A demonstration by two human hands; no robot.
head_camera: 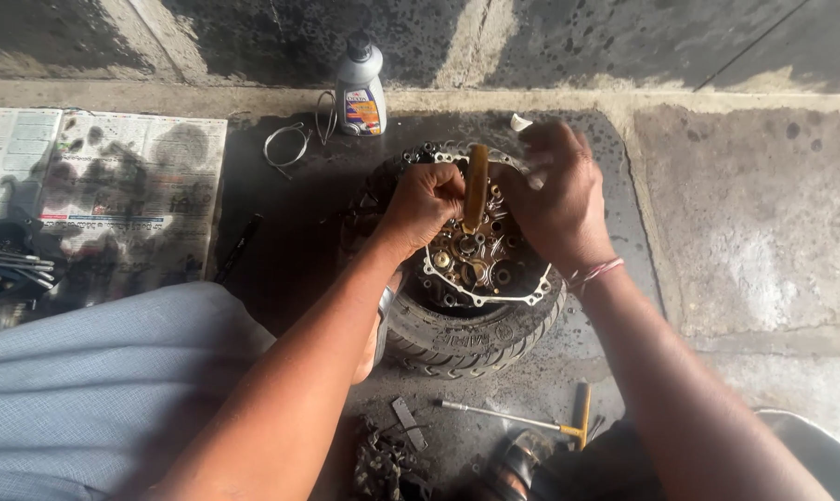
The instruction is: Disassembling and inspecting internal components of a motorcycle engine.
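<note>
Engine casing point(471, 264) sits inside a small tyre point(466, 339) on the floor, right before you. Your left hand point(425, 204) closes its grip on a yellow-handled tool point(476, 186) standing upright in the casing; right hand point(555, 199) steadies it from beside, its grip hidden. Risk: on greasy metal the tip could slip and gouge parts or knuckles. Floor point(754, 213) is oil-stained concrete; bottle point(360, 88), newspaper point(114, 176) and loose bits point(383, 459) lie near.
</note>
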